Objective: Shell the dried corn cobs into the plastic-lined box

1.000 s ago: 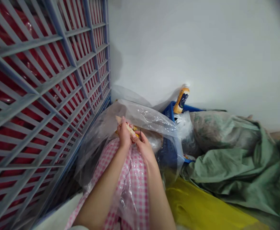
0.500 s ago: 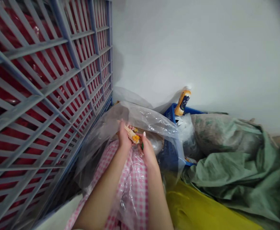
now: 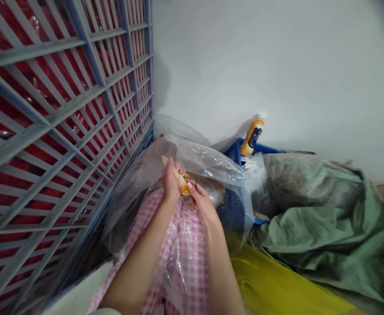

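Note:
A corn cob [image 3: 179, 178], mostly stripped and pale, has a few yellow kernels left at its near end. My left hand [image 3: 170, 183] is closed around it, over the open mouth of a clear plastic bag [image 3: 208, 161] spread across my lap. My right hand [image 3: 203, 203] meets the near end of the cob, its thumb against the kernels. A thin dark shaft [image 3: 196, 181] sticks up from the right fingers, apparently part of a small tool; its handle is hidden by the hand. Pink checked cloth [image 3: 192, 253] covers my legs under the plastic.
Plastic crates [image 3: 103, 92] with red material inside rise close on the left. To the right stands a blue basket [image 3: 233, 153] with a tilted orange bottle [image 3: 252, 136] on it. Beyond lie a filled sack [image 3: 306, 177], green cloth [image 3: 329, 236] and yellow sheeting [image 3: 270, 280]. A white wall [image 3: 270, 65] is ahead.
My right hand has turned and brought its thumb onto the kernels. The green piece seen in it before is now hidden, and the thin shaft points up. The cob has tilted more steeply.

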Demonstrator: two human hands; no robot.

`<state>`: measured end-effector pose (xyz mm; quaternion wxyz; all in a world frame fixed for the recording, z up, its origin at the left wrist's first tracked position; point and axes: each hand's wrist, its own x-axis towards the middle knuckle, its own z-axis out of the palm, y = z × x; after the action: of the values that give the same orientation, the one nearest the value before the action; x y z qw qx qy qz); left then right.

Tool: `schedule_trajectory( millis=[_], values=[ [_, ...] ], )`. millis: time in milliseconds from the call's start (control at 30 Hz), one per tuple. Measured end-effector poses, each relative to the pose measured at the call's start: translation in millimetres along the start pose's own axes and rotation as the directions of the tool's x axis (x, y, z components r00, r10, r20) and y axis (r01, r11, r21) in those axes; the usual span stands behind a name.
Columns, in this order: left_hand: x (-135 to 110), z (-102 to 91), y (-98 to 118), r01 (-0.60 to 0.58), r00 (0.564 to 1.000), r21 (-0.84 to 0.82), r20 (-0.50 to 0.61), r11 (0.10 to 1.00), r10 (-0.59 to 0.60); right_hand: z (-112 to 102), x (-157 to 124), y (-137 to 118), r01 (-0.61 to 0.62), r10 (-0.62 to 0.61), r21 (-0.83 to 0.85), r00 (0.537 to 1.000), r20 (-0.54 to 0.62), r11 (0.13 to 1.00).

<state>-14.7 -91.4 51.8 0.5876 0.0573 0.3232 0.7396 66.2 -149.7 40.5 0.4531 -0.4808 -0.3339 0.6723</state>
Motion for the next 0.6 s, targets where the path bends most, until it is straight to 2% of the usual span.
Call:
schedule_trajectory(
  millis=[100, 300, 467, 600],
  values=[
    [-1.1, 0.3, -2.0, 0.001, 1.0, 0.024, -0.024, 1.0, 0.0, 0.7, -0.5, 0.9, 0.013, -0.013, 0.02, 1.0, -0.022, 1.0],
    [-3.7, 2.9, -3.4, 0.095, 0.995, -0.019, -0.032, 0.995, -0.095, -2.4, -2.3, 0.7, 0.028, -0.027, 0.067, 0.999, -0.017, 0.997],
    [-5.3, 3.3, -2.4, 0.033, 0.998, 0.058, -0.055, 0.998, -0.03, -2.5, -1.4, -1.5, 0.006, -0.006, 0.052, 1.0, 0.007, 0.999],
    [-6.2, 0.7, -5.1, -0.029, 0.999, 0.135, -0.027, 0.99, 0.033, 0.0, -0.3, -2.6, -0.012, 0.014, 0.053, 1.0, -0.025, 0.999]
  ],
)
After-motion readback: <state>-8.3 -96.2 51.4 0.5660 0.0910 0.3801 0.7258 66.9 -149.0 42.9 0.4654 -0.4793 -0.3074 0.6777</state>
